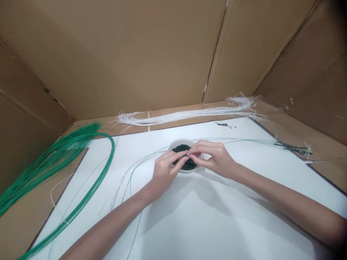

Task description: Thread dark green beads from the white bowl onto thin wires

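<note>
Pinching together above a white bowl [181, 142] of dark green beads [181, 148], the left hand [164, 173] and right hand [214, 157] grasp something too fine to make out, perhaps a thin green wire [238, 140]; loose beads [223, 124] lie beyond, a green wire bundle [48, 162] far left, white strands [184, 115] along the top.

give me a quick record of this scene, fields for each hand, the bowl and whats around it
left: left hand, fingertips over the bowl, meeting the right hand's
right: right hand, fingertips pinched; anything held is too small to tell
bowl: white bowl of dark green beads
strands: thin green strands across a white board
around: white strand bundle, green strand bundle, loose beads, cardboard walls
</note>
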A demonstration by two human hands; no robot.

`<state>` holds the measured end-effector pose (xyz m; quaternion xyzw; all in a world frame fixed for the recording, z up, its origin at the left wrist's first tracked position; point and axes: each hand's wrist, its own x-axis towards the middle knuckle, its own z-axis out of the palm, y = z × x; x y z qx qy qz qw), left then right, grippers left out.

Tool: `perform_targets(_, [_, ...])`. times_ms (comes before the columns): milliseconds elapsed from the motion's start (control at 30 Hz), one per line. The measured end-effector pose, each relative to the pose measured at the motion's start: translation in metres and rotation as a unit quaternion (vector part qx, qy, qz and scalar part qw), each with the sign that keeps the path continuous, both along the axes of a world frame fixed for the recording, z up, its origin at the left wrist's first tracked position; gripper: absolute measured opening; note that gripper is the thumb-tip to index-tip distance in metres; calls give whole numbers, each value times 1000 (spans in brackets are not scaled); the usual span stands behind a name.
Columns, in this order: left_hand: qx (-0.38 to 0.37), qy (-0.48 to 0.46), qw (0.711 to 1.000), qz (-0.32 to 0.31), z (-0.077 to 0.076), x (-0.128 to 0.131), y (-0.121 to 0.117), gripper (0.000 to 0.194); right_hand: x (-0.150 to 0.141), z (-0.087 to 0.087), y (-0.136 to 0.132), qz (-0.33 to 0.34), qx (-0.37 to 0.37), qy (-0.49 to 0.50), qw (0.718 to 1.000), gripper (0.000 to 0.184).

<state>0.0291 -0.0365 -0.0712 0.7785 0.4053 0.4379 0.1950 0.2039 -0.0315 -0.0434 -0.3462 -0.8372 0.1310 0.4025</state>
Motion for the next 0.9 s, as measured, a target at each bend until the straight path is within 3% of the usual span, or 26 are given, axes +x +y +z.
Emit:
perform_targets(200, [3,-7,1000,3,2,-1,0,17,0,1,1,-4,20,-4,1000,12])
perform_targets(333, [-8,-9,1000,19,4,-1,-1,14,2,2,2,-15,-4,-8,1000,12])
perform_targets(533, [-69,5,997,24,3,-2,-1,23,3,1,4,-19,-64,-3,998,12])
perform_targets(667, [-102,-8,995,11,5,-5,2,23,8,6,11,-17,-156,-16,987,19])
perform_targets(733, [-122,-33,992,23,6,-7,5,23,10,10,16,-26,-209,-49,976,28])
perform_targets(800, [-133,-58,989,33,7,-9,7,23,10,12,20,-25,-249,-115,961,25])
perform_targets(900, [-129,-77,988,42,5,-10,10,22,3,8,25,6,-257,-230,939,22])
